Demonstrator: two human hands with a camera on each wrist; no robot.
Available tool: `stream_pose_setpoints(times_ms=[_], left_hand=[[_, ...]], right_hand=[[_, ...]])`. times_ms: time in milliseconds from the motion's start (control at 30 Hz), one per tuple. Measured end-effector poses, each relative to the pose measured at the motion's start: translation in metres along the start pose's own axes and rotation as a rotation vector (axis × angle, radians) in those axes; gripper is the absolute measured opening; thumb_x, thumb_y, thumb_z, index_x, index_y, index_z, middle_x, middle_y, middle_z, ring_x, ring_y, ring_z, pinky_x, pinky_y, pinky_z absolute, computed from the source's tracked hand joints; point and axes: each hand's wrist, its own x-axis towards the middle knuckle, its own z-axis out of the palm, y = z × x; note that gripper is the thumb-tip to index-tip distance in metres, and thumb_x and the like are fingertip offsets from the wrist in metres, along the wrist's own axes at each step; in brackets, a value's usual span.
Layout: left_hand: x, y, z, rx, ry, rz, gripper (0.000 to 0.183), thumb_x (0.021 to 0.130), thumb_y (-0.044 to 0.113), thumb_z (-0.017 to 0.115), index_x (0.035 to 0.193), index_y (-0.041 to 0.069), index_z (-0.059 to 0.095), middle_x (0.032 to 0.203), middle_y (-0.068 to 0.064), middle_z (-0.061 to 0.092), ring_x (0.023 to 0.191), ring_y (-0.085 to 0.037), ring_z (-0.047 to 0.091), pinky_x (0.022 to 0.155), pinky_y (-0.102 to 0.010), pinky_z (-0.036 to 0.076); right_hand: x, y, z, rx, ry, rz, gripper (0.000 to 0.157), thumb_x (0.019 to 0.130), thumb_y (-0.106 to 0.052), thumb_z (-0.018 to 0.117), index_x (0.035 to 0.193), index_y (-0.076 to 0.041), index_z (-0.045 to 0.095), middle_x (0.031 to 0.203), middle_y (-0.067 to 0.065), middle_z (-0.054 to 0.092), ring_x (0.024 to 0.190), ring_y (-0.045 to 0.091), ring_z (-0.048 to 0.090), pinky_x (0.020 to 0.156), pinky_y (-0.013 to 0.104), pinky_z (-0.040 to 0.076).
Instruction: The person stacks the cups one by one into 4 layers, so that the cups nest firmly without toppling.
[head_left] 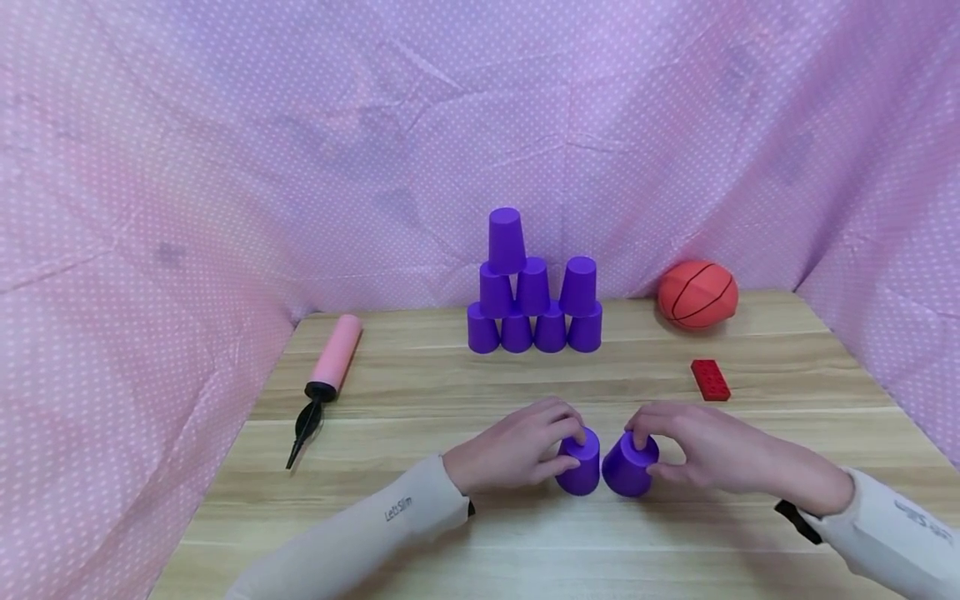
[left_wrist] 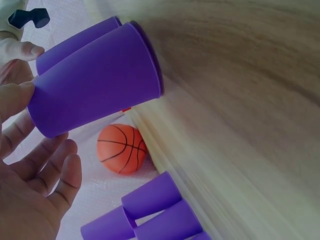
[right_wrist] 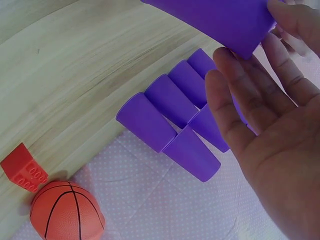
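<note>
Two upside-down purple cups stand side by side near the front of the table. My left hand (head_left: 525, 446) pinches the left cup (head_left: 579, 467) by its raised base, thumb on the near side. With thumb and fingers my right hand (head_left: 697, 450) grips the right cup (head_left: 628, 468), which leans slightly. Beyond the hands rises a stack of purple cups (head_left: 532, 286): a bottom row, a second row with a gap before its right-hand cup (head_left: 579, 287), and a single cup (head_left: 507, 240) on top at the left.
A deflated-looking orange basketball (head_left: 697, 294) lies at the back right, with a red toy brick (head_left: 710, 380) in front of it. At the left lies a pink and black hand pump (head_left: 337, 354). A pink dotted cloth (head_left: 420, 150) hangs behind the wooden table (head_left: 420, 383).
</note>
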Motion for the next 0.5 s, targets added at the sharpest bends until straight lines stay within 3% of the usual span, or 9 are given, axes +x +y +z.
stream_pose_setpoints(times_ms=[300,500], left_hand=[[-0.010,-0.007,-0.020,-0.027,0.061,-0.091,0.021,0.095,0.033,0.055,0.111,0.018,0.056,0.119,0.007,0.049,0.110,-0.003,0.044,0.095,-0.014,0.034],[-0.014,-0.018,-0.045,-0.039,0.177,-0.088,0.019,0.092,0.027,0.062,0.106,0.014,0.057,0.114,0.003,0.052,0.105,-0.007,0.049,0.090,-0.017,0.040]], right_hand=[[0.018,0.005,-0.010,0.004,0.100,-0.071,0.033,0.070,-0.015,0.080,0.093,-0.024,0.058,0.097,-0.015,0.055,0.082,0.002,0.056,0.067,0.021,0.049],[0.037,0.013,-0.026,-0.030,0.187,-0.121,0.031,0.069,-0.014,0.079,0.090,-0.021,0.058,0.096,-0.013,0.056,0.081,0.004,0.055,0.070,0.016,0.046]])
